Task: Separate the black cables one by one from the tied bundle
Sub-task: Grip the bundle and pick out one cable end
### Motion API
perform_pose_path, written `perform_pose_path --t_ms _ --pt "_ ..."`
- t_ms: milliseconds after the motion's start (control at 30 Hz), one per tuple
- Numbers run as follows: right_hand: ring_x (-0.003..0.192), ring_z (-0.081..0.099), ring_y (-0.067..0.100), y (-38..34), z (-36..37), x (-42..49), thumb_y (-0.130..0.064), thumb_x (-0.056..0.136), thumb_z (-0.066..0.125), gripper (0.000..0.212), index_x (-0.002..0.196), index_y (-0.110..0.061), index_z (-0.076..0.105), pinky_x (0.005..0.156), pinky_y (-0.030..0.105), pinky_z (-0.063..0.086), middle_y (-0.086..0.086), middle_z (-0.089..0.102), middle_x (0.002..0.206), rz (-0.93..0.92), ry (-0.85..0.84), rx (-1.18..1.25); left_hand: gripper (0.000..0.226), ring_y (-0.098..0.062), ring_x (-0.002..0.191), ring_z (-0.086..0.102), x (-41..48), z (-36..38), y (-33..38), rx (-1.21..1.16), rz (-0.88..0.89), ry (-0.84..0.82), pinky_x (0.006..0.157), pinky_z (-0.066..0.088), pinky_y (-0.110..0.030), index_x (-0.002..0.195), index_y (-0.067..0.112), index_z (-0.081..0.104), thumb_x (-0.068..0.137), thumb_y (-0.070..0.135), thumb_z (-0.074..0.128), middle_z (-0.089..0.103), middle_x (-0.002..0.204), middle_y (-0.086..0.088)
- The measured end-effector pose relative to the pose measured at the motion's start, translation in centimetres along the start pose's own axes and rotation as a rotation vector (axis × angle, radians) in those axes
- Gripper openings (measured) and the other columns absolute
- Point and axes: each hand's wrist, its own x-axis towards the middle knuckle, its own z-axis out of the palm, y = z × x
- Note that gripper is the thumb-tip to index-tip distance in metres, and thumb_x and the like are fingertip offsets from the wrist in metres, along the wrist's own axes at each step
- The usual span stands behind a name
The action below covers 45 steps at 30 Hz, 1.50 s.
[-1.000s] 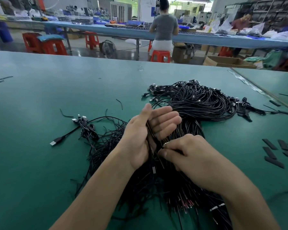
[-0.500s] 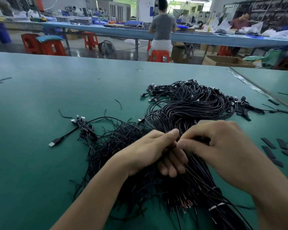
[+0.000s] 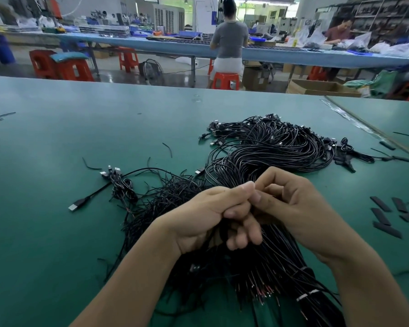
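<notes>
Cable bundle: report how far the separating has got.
Done: a loose pile of freed cables lies left of the hands. In hand: the left hand grips the tied bundle while the right hand pinches at its top. Left: most of it; the bundle is thick and its white tie is on.

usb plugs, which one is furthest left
The lone silver-tipped USB plug on a straight cable; the plug cluster lies farther right and back.

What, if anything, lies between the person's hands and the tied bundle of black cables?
Nothing visible does. The left hand and the right hand both grip strands of the tied bundle of black cables directly.
</notes>
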Motion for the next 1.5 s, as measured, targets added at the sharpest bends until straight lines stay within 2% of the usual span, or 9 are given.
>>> perform_pose_path --t_ms 167,300,433,600,800,967,1067,1267,1500 --pt "0.060 0.065 0.015 0.1 0.0 0.2 -0.020 0.085 0.069 0.017 0.074 -0.013 0.059 0.060 0.024 0.053 0.012 0.070 0.068 -0.059 0.081 -0.141 0.052 -0.009 0.044 0.057 1.4 0.9 -0.7 0.135 0.142 0.331 0.042 0.044 -0.017 0.045 0.024 0.051 0.091 0.048 0.058 0.065 0.059 -0.004" --pt "0.067 0.069 0.018 0.0 0.1 0.2 -0.021 0.088 0.073 0.015 0.077 -0.024 0.064 0.069 0.049 0.057 0.001 0.072 0.072 -0.117 0.230 -0.414 0.056 -0.012 0.055 0.058 2.0 1.4 -1.2 0.370 0.203 0.540 0.056 0.051 -0.027 0.062 0.015 0.065 0.101 0.050 0.046 0.063 0.062 -0.004" --pt "0.063 0.068 0.016 -0.3 1.2 0.3 -0.022 0.087 0.075 0.016 0.077 -0.028 0.064 0.063 0.044 0.057 -0.005 0.072 0.070 -0.152 0.365 -0.467 0.068 -0.023 0.088 0.073 1.8 2.0 -1.3 0.331 0.114 0.485 0.069 0.061 -0.039 0.108 0.017 0.062 0.090 0.075 0.034 0.066 0.102 -0.011" --pt "0.055 0.068 0.018 -0.9 1.5 0.3 -0.014 0.085 0.077 0.015 0.075 -0.020 0.067 0.051 0.029 0.053 0.004 0.072 0.067 -0.153 0.448 -0.241 0.053 -0.002 0.051 0.058 1.4 2.2 -1.5 0.566 0.381 0.471 0.047 0.047 -0.022 0.109 0.038 0.040 0.076 0.075 0.057 0.065 0.076 0.005" --pt "0.055 0.068 0.016 -1.5 0.7 -0.1 -0.012 0.082 0.079 0.017 0.074 -0.021 0.068 0.053 0.031 0.057 0.002 0.072 0.066 -0.175 0.477 -0.251 0.060 -0.002 0.070 0.062 1.4 1.4 -1.3 0.904 0.317 0.346 0.061 0.044 -0.016 0.128 0.048 0.040 0.079 0.062 0.070 0.064 0.086 0.017" --pt "0.058 0.069 0.015 -1.2 1.9 0.2 -0.018 0.081 0.080 0.016 0.075 -0.025 0.068 0.059 0.037 0.058 -0.002 0.072 0.065 -0.198 0.451 -0.302 0.031 -0.004 0.066 0.061 1.3 1.0 -0.9 0.879 0.366 0.492 0.058 0.051 -0.021 0.098 0.028 0.055 0.075 0.032 0.074 0.067 0.079 0.008" --pt "0.060 0.069 0.015 -1.4 2.3 0.3 -0.025 0.078 0.077 0.009 0.076 -0.025 0.068 0.058 0.036 0.056 -0.003 0.071 0.066 -0.256 0.466 -0.302 0.027 -0.026 0.059 0.068 1.4 1.1 -0.9 0.582 0.359 0.380 0.051 0.056 -0.039 0.100 0.014 0.052 0.080 0.015 0.070 0.069 0.074 -0.007" --pt "0.062 0.067 0.000 -0.7 2.4 0.4 -0.018 0.081 0.081 0.019 0.072 -0.028 0.067 0.055 0.011 0.046 -0.018 0.070 0.070 -0.254 0.536 -0.506 0.004 -0.021 0.047 0.048 1.3 0.2 -1.1 0.540 0.263 0.227 0.040 0.036 -0.021 0.105 0.009 0.057 0.102 0.010 0.054 0.065 0.065 -0.005" --pt "0.069 0.062 -0.008 0.0 2.9 0.8 -0.027 0.087 0.073 0.006 0.090 -0.031 0.069 0.061 0.002 0.041 -0.017 0.068 0.071 -0.195 0.581 -0.530 0.037 -0.002 0.047 0.036 1.2 -1.4 -0.9 0.612 0.257 0.456 0.046 0.031 -0.017 0.072 0.021 0.061 0.106 0.018 0.047 0.045 0.051 0.015"
